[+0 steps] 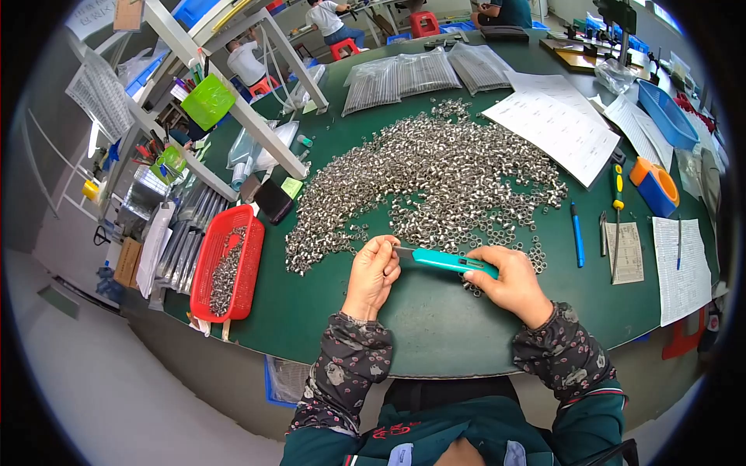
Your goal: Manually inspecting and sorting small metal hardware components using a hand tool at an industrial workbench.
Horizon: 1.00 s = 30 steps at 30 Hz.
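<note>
Our right hand (pixel 509 281) grips a teal utility knife (pixel 447 261), its blade tip at our left hand (pixel 373 273), whose fingers pinch closed on something too small to tell. Beyond both hands a large heap of metal rings (pixel 435 175) covers the surface (pixel 435 326); left of our left hand, the red basket (pixel 228 264) holds few, so most seems undone.

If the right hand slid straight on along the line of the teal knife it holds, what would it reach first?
Most likely the left hand, whose fingertips already pinch at the blade end of the teal utility knife that the right hand grips.
</note>
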Available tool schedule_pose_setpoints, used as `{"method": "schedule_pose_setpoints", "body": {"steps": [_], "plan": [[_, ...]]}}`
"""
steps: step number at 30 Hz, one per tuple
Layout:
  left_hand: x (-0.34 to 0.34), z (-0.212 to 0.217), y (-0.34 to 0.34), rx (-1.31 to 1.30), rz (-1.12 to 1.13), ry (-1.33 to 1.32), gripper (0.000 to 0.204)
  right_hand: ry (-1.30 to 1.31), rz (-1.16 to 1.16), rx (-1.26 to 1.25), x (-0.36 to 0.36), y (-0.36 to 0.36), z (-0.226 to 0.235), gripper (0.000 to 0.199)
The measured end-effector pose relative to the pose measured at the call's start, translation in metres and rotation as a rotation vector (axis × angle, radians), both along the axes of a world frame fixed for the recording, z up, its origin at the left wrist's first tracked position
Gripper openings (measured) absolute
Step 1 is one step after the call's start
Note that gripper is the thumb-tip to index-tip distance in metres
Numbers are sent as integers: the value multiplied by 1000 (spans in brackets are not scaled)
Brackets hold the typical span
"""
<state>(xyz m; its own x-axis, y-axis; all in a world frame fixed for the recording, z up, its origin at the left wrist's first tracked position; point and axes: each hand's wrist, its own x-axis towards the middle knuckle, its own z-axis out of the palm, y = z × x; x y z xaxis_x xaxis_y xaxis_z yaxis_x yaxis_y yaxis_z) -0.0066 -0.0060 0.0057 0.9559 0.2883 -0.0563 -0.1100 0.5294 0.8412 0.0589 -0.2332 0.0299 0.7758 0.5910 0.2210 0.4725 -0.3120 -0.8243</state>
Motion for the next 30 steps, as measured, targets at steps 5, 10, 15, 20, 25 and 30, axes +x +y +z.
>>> {"method": "schedule_pose_setpoints", "body": {"steps": [5, 10, 15, 20, 25, 30], "plan": [[0, -2, 1, 10, -8, 0, 15, -77, -38, -3, -1, 1, -2, 24], [-1, 0, 1, 31, -4, 1, 14, -170, -64, -15, -2, 1, 1, 23], [-1, -2, 2, 26, -12, -6, 14, -217, -84, -7, -3, 1, 2, 21], [-1, -3, 3, 45, -15, 13, 16, -219, -86, -49, -3, 1, 3, 25], [0, -1, 2, 59, -18, 32, 18, -269, -92, -19, -3, 1, 1, 22], [0, 0, 2, 67, -23, 41, 20, -261, -85, -28, -3, 1, 3, 22]]}}
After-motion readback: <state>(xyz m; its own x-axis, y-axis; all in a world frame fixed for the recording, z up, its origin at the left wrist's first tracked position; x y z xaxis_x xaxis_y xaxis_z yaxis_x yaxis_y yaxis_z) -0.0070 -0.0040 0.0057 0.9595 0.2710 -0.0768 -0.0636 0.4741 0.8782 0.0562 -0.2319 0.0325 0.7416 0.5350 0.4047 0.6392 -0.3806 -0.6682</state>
